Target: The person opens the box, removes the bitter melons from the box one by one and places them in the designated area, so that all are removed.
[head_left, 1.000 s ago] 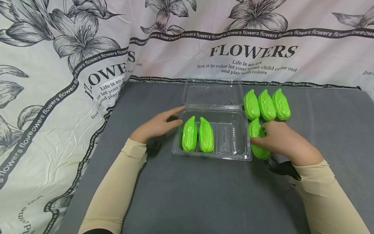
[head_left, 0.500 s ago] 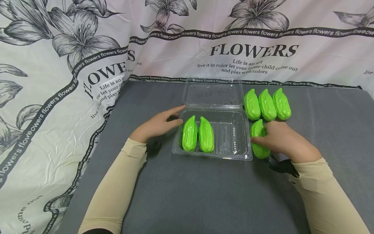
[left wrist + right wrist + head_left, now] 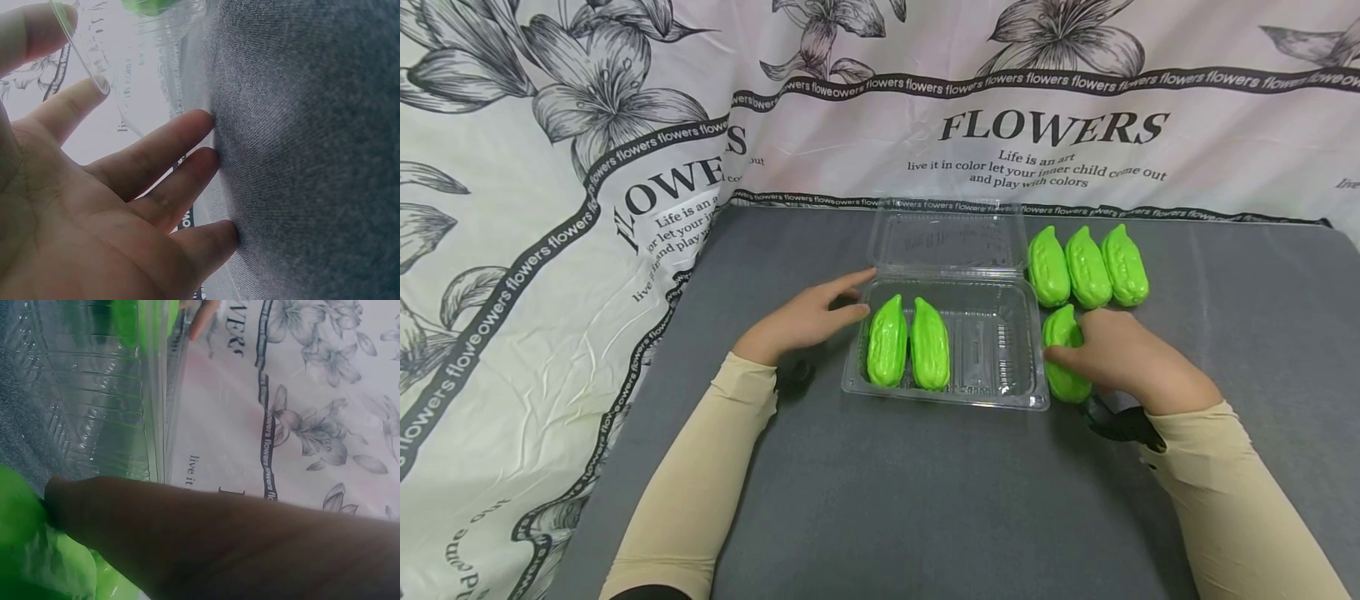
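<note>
In the head view my right hand [image 3: 1123,358] grips a glossy green ridged gourd [image 3: 1066,358] just outside the right wall of a clear plastic clamshell box [image 3: 977,400]. My thumb lies on its left side; the other fingers are mostly hidden behind the hand. In the right wrist view this gourd [image 3: 25,550] is blurred and close, with the box wall [image 3: 153,394] beyond. My left hand [image 3: 797,325] is at the box's left edge, thumb and index finger extended by the rim. In the left wrist view several fingertips [image 3: 203,119] touch the grey cloth. Two gourds [image 3: 887,342] lie side by side inside the box.
Three more green gourds [image 3: 1088,267] lie in a row behind my right hand, right of the raised clear lid [image 3: 947,237]. Grey cloth [image 3: 925,492] covers the table. A flower-printed curtain [image 3: 1045,158] hangs at the back and left.
The gripped gourd has shifted slightly to the right with my right hand, away from the box wall. My left hand, the box and the other gourds stay in place.
</note>
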Motion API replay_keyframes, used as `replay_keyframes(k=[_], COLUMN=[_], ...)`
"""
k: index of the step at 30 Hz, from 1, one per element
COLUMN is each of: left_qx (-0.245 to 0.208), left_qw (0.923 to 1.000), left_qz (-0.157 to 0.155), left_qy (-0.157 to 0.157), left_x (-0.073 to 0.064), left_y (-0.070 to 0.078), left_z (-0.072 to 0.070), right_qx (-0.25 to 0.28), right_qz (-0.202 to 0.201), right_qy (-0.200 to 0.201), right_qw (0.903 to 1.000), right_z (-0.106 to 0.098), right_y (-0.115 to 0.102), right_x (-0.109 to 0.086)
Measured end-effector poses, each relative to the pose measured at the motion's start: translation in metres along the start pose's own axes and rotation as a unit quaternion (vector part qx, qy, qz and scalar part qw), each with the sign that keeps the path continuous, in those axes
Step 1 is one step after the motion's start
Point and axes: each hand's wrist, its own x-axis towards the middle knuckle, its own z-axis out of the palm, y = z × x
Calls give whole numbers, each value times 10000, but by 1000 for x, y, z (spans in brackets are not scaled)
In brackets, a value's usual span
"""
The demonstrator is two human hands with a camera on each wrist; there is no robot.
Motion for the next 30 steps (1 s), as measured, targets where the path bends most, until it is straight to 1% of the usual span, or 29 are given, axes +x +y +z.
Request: replay_keyframes(k=[3,7,14,24,30], left_qx=[-10,-10,12,19,16], left_qw=[10000,10000,10000,10000,10000], left_qz=[-2,-27,-22,-33,-44], left_qy=[2,2,7,-14,-5], left_x=[0,1,1,1,0], left_y=[0,0,0,1,1], left_z=[0,0,0,0,0], right_qx=[-83,-160,-128,-72,-304], right_qz=[-51,-72,15,-1,275], right_qy=[165,251,191,265,56], right_qw=[9998,9995,9997,9996,9991], right_z=[0,0,0,-2,-10], right_y=[0,1,0,-1,-3], right_x=[1,1,1,-1,-8])
